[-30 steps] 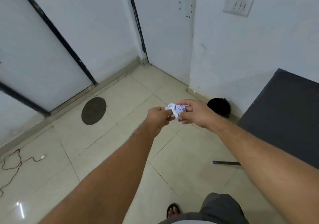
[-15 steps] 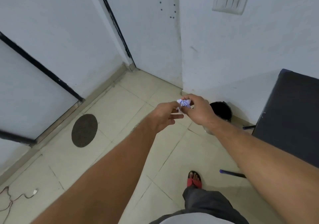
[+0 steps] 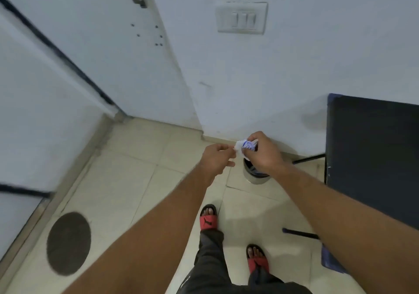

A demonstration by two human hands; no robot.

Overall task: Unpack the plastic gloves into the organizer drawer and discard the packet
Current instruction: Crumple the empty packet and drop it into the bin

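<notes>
A crumpled white packet with blue print [image 3: 246, 146] is pinched in my right hand [image 3: 263, 153], held directly above a small round bin [image 3: 256, 177] that stands on the floor by the wall. My left hand [image 3: 217, 160] sits just left of the packet with its fingers curled; its fingertips reach the packet's left edge, though whether they grip it is unclear. Most of the bin's opening is hidden behind my right hand. No gloves and no organizer drawer are in view.
A dark table [image 3: 374, 153] with thin black legs stands to the right of the bin. A white door [image 3: 108, 51] and a light switch panel [image 3: 242, 17] are ahead. A round dark floor cover [image 3: 68, 243] lies at lower left. My feet in red sandals [image 3: 208, 217] stand on beige tiles.
I have stepped closer to the bin, which now lies right under my hands. The packet is more crumpled and has passed mostly into my right hand.
</notes>
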